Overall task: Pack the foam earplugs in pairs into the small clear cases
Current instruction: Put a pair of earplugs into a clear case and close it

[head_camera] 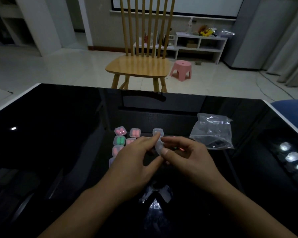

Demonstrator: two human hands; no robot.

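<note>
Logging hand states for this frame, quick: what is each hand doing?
Left hand: fingers pinch the small clear case held between both hands.
Right hand: thumb and fingers also grip that case.

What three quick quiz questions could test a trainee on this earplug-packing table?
1. True or false: the small clear plastic case with green earplugs lies left of the person's hands.
2. What is held between the left hand and right hand: (a) a small clear plastic case, (b) a spoon, (c) a pen?
3. Which crinkled item lies on the glossy black table to the right of the hands?

Key: 1 true; 2 a; 3 the clear plastic bag.
</note>
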